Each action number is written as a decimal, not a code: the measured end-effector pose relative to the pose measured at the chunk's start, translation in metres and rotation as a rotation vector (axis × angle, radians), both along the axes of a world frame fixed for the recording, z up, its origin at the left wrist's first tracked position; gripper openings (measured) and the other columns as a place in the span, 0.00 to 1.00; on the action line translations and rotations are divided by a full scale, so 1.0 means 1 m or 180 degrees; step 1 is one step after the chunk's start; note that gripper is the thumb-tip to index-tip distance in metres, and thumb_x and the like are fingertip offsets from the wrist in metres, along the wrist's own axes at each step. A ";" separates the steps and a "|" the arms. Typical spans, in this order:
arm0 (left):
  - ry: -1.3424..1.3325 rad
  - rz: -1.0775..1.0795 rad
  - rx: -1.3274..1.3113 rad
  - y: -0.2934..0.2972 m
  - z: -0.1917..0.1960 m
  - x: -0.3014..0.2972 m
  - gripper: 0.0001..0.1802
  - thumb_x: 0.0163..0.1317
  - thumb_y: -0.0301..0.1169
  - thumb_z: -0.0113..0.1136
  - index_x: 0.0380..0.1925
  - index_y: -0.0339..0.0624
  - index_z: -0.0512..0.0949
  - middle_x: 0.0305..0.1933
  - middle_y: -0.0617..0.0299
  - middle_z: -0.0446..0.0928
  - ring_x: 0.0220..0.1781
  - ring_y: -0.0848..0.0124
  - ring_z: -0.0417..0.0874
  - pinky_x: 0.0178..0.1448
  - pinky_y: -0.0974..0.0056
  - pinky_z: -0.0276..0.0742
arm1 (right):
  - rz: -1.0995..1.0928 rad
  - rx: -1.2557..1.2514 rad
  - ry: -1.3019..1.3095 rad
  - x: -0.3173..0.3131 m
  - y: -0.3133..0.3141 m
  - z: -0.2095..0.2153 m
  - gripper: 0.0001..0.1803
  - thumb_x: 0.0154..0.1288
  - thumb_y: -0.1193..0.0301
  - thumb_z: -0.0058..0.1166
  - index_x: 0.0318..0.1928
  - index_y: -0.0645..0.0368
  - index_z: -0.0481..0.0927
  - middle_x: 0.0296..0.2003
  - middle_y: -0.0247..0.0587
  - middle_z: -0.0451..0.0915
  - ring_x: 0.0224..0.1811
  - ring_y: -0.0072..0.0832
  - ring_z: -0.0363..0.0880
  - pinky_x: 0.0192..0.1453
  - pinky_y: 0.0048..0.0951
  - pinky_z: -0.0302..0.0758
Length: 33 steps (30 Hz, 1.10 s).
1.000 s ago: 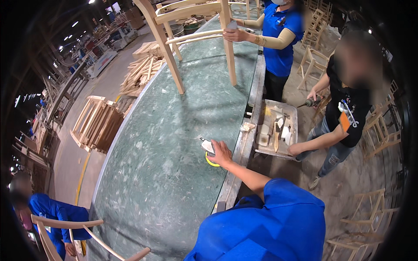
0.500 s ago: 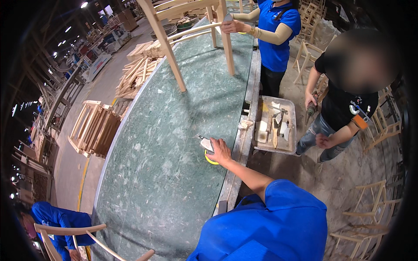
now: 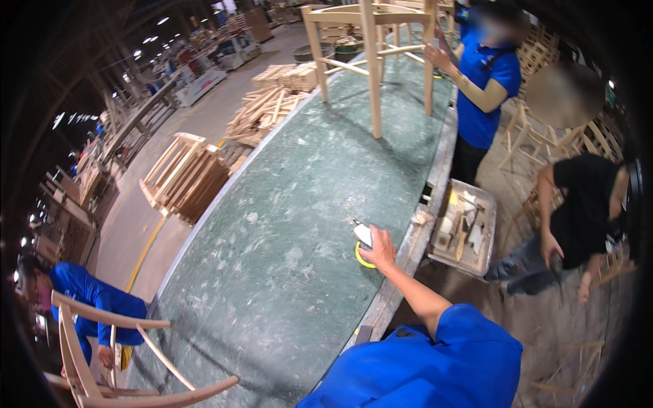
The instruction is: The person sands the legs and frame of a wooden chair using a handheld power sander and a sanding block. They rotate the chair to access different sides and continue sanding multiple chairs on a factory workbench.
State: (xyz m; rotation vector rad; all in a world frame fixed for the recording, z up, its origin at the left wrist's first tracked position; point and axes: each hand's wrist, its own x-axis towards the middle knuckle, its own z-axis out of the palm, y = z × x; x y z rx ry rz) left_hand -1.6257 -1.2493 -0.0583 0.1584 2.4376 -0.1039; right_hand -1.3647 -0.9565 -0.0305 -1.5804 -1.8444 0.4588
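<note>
My right hand (image 3: 382, 249) reaches from my blue sleeve onto the green-grey worktop (image 3: 299, 204) near its right edge. Its fingers close over a small grey-white object (image 3: 363, 234) that lies flat on the top. A yellow ring (image 3: 359, 257) sits on the table partly under the palm. My left hand is out of sight.
A wooden chair frame (image 3: 373, 61) stands at the table's far end, held by a person in blue (image 3: 484, 88). A metal tray of tools (image 3: 464, 228) hangs off the right edge. A person in black (image 3: 578, 211) bends beside it. Wooden frames (image 3: 187, 173) are stacked left; a person in blue (image 3: 88, 299) crouches by curved chair parts.
My right hand has stayed on the small object and yellow ring. The view has swung, and the person in black has bent lower on the right.
</note>
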 end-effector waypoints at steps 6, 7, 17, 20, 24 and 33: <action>-0.0074 0.0201 -0.0032 -0.021 0.002 -0.003 0.17 0.62 0.43 0.54 0.50 0.57 0.79 0.53 0.64 0.80 0.54 0.62 0.81 0.47 0.43 0.77 | 0.0029 0.0034 -0.0107 0.002 0.002 -0.002 0.48 0.43 0.53 0.70 0.66 0.49 0.64 0.47 0.47 0.70 0.53 0.46 0.71 0.52 0.46 0.71; -0.0069 0.0253 -0.0033 -0.027 0.003 -0.004 0.17 0.62 0.43 0.54 0.50 0.57 0.79 0.53 0.64 0.80 0.54 0.62 0.81 0.47 0.43 0.77 | 0.0053 0.0035 -0.0105 0.002 0.001 -0.003 0.48 0.43 0.54 0.71 0.66 0.49 0.64 0.48 0.47 0.70 0.53 0.46 0.71 0.52 0.47 0.71; -0.0148 0.0622 -0.0098 -0.063 0.001 0.000 0.18 0.62 0.43 0.55 0.51 0.58 0.80 0.54 0.65 0.80 0.54 0.63 0.80 0.47 0.43 0.77 | 0.0022 -0.0001 -0.0171 -0.002 0.001 -0.003 0.49 0.42 0.60 0.73 0.66 0.48 0.62 0.49 0.47 0.69 0.54 0.47 0.71 0.52 0.48 0.72; -0.0187 0.0721 -0.0136 -0.074 0.000 0.004 0.18 0.62 0.44 0.55 0.51 0.59 0.80 0.54 0.65 0.80 0.55 0.63 0.80 0.47 0.43 0.76 | 0.0008 -0.0009 -0.0151 -0.003 0.001 -0.003 0.49 0.42 0.60 0.73 0.66 0.49 0.63 0.50 0.47 0.69 0.55 0.47 0.71 0.53 0.48 0.72; -0.0260 0.0810 -0.0223 -0.090 -0.002 0.013 0.18 0.62 0.44 0.55 0.51 0.59 0.80 0.54 0.65 0.80 0.55 0.64 0.80 0.47 0.43 0.76 | 0.0022 0.0158 -0.0153 -0.002 0.000 -0.005 0.48 0.42 0.60 0.73 0.65 0.50 0.63 0.49 0.47 0.70 0.54 0.47 0.71 0.52 0.48 0.72; -0.0606 0.1045 -0.0511 -0.142 -0.005 0.039 0.18 0.61 0.44 0.56 0.51 0.60 0.80 0.54 0.66 0.80 0.56 0.64 0.80 0.48 0.43 0.76 | 0.0016 0.0201 -0.0291 -0.006 -0.003 -0.008 0.46 0.45 0.62 0.72 0.65 0.50 0.62 0.49 0.48 0.70 0.53 0.49 0.71 0.52 0.49 0.72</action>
